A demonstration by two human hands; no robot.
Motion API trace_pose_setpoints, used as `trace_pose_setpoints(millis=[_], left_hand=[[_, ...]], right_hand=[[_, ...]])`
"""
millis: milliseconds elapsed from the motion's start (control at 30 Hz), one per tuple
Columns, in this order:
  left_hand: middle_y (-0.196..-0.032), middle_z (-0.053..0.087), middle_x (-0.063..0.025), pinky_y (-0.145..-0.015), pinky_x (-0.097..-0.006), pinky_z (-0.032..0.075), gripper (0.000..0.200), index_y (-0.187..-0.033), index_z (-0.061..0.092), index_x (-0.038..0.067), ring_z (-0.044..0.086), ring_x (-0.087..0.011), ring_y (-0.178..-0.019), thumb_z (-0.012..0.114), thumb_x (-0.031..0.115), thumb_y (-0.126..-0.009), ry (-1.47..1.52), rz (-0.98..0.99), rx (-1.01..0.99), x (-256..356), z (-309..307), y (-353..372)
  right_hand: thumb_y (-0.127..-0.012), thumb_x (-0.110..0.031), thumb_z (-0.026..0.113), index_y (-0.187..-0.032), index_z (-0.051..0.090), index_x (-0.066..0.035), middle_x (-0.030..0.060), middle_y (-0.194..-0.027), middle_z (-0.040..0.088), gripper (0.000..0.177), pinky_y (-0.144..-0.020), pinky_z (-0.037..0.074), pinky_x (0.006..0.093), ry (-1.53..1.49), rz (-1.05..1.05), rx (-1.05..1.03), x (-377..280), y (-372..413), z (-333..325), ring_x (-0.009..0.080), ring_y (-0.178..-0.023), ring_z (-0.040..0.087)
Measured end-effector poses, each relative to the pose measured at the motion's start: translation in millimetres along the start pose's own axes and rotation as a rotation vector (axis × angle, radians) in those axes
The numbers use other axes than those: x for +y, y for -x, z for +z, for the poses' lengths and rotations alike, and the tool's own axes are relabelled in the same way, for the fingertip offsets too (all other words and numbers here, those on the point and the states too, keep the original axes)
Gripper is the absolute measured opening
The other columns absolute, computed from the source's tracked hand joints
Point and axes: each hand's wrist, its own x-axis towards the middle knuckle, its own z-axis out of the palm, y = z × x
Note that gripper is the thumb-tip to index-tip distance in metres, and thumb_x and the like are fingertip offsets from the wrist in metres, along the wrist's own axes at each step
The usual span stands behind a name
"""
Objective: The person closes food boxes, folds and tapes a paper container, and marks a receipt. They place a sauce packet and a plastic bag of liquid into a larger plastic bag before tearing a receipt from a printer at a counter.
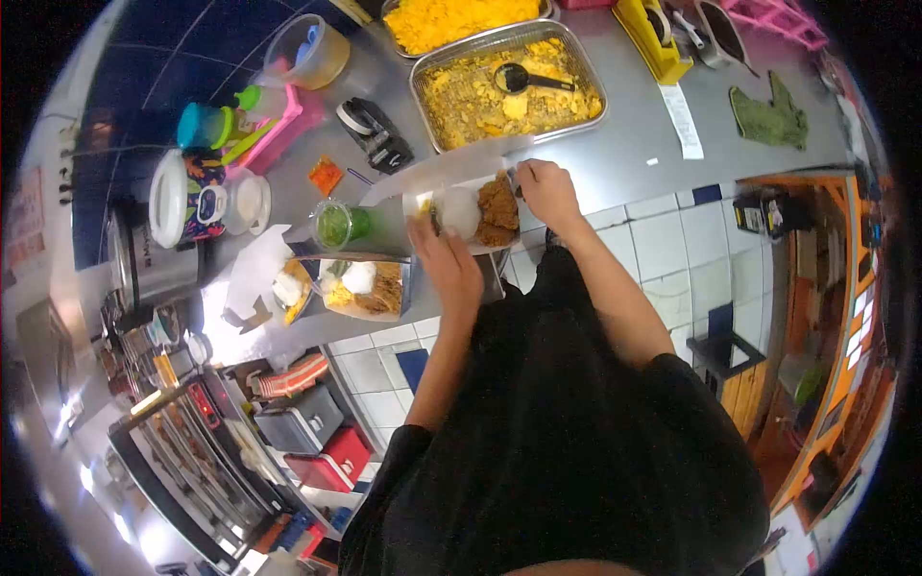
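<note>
An opened paper food box point(471, 246) sits at the counter's near edge with its lid raised at the back. In it are a mound of white rice point(457, 213) and brown fried meat point(497, 211), with a little yellow food at the left. My left hand point(448, 267) grips the box's near left side, fingers over the rim beside the rice. At the right wall, my right hand point(551, 195) is closed, with a small dark thing at its fingertips that I cannot make out. A second filled box point(367, 312) stands open to the left.
A metal tray point(423, 101) of yellow food holds a black ladle point(533, 80). Left of the boxes are a tub of green food point(342, 226), a black tape dispenser point(375, 134) and a pink holder point(279, 134). A receipt point(682, 120) and green cloth point(771, 113) lie right.
</note>
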Motion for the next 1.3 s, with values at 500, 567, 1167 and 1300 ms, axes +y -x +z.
trace_pose_setpoints(millis=[500, 567, 1167, 1300], left_hand=[[-0.115, 0.066, -0.0268, -0.094, -0.0456, 0.049, 0.041, -0.126, 0.059, -0.003, 0.065, -0.0367, -0.11, 0.047, 0.029, -0.103, 0.251, -0.608, -0.189, 21.3, 4.2, -27.8], [-0.11, 0.069, -0.0242, -0.093, -0.044, 0.049, 0.04, -0.123, 0.061, -0.004, 0.067, -0.033, -0.107, 0.047, 0.029, -0.103, 0.285, -0.641, -0.326, 25.7, 6.2, -30.4], [-0.136, 0.058, -0.0254, -0.103, -0.0431, 0.046, 0.052, -0.145, 0.049, 0.003, 0.056, -0.0395, -0.127, 0.06, 0.015, -0.095, -0.032, 0.104, -0.154, 3.9, 37.8, -13.7], [-0.128, 0.063, -0.0269, -0.103, -0.0422, 0.047, 0.047, -0.142, 0.05, -0.002, 0.061, -0.0378, -0.122, 0.049, 0.025, -0.103, 0.316, -0.321, -0.177, 16.8, 47.2, -3.8]], right_hand=[[-0.092, -0.024, 0.066, -0.104, 0.071, 0.0, 0.0115, -0.084, 0.071, 0.028, -0.074, 0.055, 0.0325, -0.512, 0.379, -0.195, 51.7, 5.3, -42.9, 0.0172, -0.082, 0.068], [-0.092, -0.024, 0.067, -0.106, 0.07, -0.001, 0.0101, -0.086, 0.071, 0.027, -0.072, 0.055, 0.0308, -0.584, 0.432, -0.173, 48.0, 2.1, -64.3, 0.0138, -0.081, 0.066], [-0.086, -0.009, 0.065, -0.153, 0.042, -0.024, 0.0352, -0.148, 0.034, 0.072, -0.113, 0.038, 0.0446, 0.235, -0.345, -0.156, 52.2, 39.2, -82.9, 0.0495, -0.133, 0.043], [-0.092, -0.007, 0.06, -0.151, 0.044, -0.018, 0.0272, -0.151, 0.04, 0.062, -0.111, 0.041, 0.0403, -0.387, -0.212, -0.18, 43.1, 42.9, -73.1, 0.0395, -0.133, 0.048]])
